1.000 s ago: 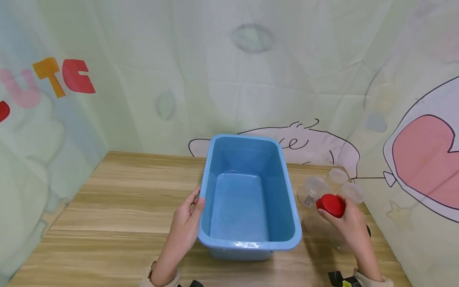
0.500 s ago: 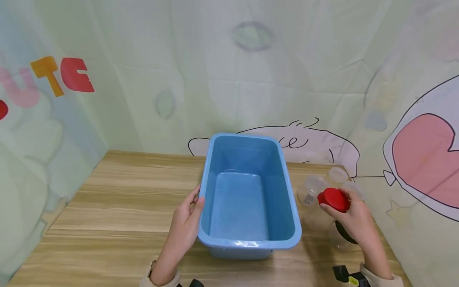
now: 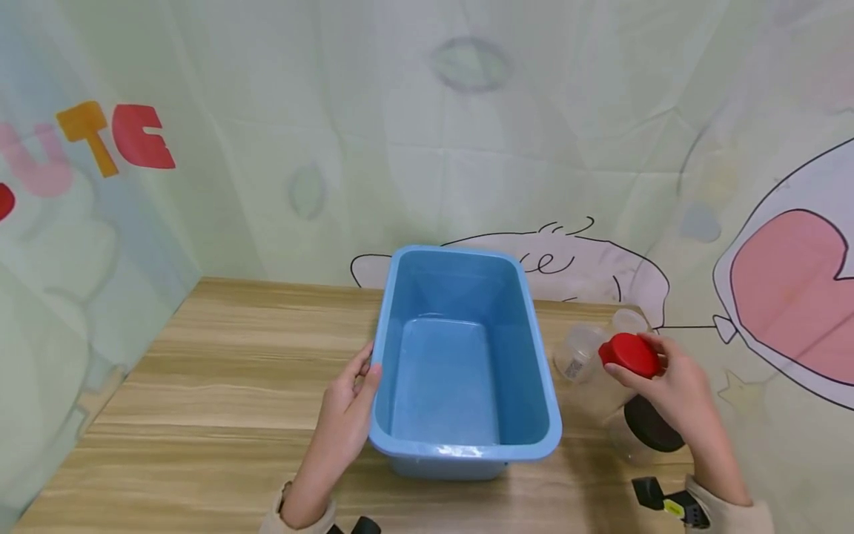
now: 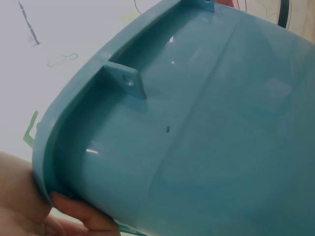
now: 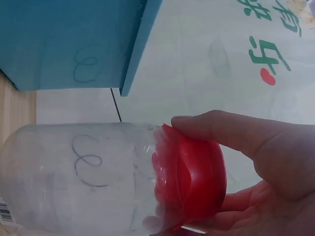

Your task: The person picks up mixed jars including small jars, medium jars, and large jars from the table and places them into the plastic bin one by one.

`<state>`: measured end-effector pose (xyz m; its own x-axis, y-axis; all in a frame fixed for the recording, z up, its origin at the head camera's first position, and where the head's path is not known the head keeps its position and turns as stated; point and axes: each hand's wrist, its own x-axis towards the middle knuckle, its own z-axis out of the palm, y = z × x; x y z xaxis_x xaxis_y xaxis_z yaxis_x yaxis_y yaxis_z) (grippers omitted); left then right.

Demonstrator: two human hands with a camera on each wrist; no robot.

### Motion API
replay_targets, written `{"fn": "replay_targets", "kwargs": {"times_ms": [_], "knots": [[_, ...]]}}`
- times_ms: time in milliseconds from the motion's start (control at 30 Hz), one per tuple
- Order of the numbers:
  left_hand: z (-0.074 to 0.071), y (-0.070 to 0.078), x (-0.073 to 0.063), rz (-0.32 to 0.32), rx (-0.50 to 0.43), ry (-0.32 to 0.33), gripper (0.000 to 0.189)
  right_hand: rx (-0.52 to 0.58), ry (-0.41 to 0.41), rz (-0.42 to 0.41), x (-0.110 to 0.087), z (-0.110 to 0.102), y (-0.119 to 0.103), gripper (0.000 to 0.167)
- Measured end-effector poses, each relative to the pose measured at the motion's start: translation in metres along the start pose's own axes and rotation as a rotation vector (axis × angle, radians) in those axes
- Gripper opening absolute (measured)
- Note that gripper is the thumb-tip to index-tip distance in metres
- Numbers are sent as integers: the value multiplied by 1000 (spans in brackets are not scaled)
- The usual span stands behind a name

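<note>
A smooth, glossy blue plastic tub [image 3: 517, 371] at center frame, a shiny red plastic lid [image 3: 634, 354] on a clear plastic jar [image 5: 74, 172] at right, a wood-grain tabletop [image 3: 220, 363] and a creased, matt backdrop [image 3: 394, 96].

The left wrist [image 3: 310, 475] and right wrist [image 3: 720, 463] rise from the lower part of the head view, well apart, both slanting inward toward the middle. The left grip [image 3: 343, 400] is closed in a hold, its thumb [image 3: 367, 387] pointing up and away, its fingers [image 3: 357, 364] bent on the far side of that thumb. The right grip [image 3: 677, 382] clasps from 2 opposing sides, its thumb extended and nearly straight in its own wrist view, its fingers curled opposite.
</note>
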<state>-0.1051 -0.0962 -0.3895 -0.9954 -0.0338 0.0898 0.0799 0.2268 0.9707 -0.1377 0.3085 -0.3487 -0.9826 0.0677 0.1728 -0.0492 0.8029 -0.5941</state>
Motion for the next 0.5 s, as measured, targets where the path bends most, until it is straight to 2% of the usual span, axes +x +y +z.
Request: {"fn": "replay_targets", "kwargs": {"times_ms": [267, 500], "knots": [[1, 0, -2, 32, -4, 1, 49, 51, -25, 3, 7, -13, -9, 75], [1, 0, -1, 44, -9, 8, 48, 49, -18, -16, 10, -18, -15, 78]]}}
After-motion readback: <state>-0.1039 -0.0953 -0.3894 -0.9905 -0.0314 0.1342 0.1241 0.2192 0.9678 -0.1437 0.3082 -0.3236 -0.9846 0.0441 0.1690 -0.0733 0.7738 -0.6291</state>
